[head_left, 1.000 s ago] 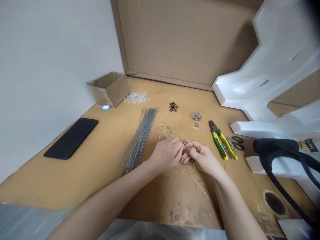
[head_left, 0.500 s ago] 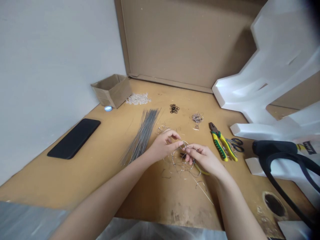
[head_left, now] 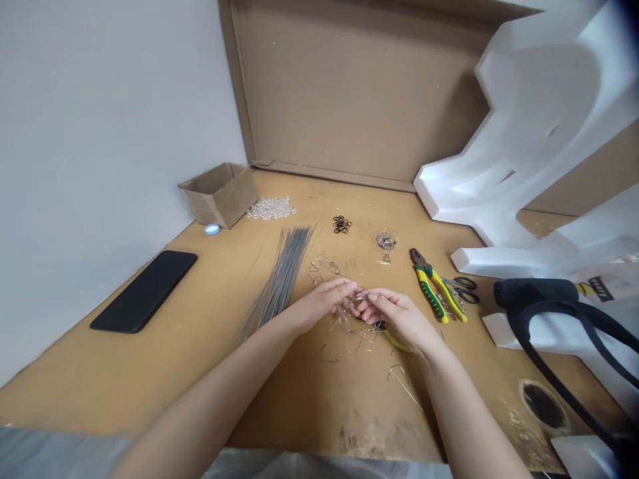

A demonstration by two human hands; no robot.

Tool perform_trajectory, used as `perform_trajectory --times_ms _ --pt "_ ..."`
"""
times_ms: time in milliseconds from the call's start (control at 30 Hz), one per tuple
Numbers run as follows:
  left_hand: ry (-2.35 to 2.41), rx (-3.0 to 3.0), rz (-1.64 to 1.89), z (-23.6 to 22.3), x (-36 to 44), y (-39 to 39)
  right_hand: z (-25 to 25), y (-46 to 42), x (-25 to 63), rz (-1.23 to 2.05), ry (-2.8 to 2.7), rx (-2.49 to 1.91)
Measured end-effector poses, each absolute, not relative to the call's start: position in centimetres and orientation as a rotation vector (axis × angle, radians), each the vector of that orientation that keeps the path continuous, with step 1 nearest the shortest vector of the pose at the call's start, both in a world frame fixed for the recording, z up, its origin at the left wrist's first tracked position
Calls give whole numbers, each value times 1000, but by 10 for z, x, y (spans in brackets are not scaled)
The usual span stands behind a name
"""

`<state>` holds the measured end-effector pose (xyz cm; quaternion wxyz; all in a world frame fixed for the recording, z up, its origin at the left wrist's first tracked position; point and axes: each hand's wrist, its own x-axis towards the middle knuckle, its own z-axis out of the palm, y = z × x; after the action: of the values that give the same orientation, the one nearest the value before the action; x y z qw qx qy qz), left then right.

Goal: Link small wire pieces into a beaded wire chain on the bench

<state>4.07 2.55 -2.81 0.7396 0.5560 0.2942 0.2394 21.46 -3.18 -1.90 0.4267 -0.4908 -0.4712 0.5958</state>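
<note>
My left hand point(head_left: 327, 301) and my right hand point(head_left: 392, 311) meet over the middle of the table, their fingertips close together. Between them is a thin wire loop point(head_left: 357, 299), pinched by the fingers of both hands. Loose bent wire pieces point(head_left: 357, 327) lie under my hands. Partly hidden below my right hand is a yellow-handled tool point(head_left: 398, 341). Left of my left hand lies a bundle of straight grey wires point(head_left: 282, 276). A small heap of curled wire point(head_left: 323, 267) sits just beyond my left hand.
Green-and-yellow pliers point(head_left: 433, 286) and scissors point(head_left: 464, 289) lie at right, near white foam point(head_left: 479, 259). Farther back are black rings point(head_left: 342, 225), a wire coil point(head_left: 386, 241), small clear pieces point(head_left: 272, 207) and a cardboard box point(head_left: 219, 196). A black phone point(head_left: 144, 291) lies left.
My hands have come closer together, and my left fingers, spread apart before, now close on the wire loop. The whole view has shifted slightly.
</note>
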Motion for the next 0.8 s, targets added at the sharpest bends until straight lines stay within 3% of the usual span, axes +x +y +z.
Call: perform_trajectory --times_ms 167,567,800 --pt "711 1089 520 -35 44 26 -23 -32 214 1472 -1138 -1264" --pt "606 430 596 -27 37 35 -7 -35 209 978 -1190 -1214" --pt "655 433 656 -28 38 34 -14 -40 201 722 -1446 -1188"
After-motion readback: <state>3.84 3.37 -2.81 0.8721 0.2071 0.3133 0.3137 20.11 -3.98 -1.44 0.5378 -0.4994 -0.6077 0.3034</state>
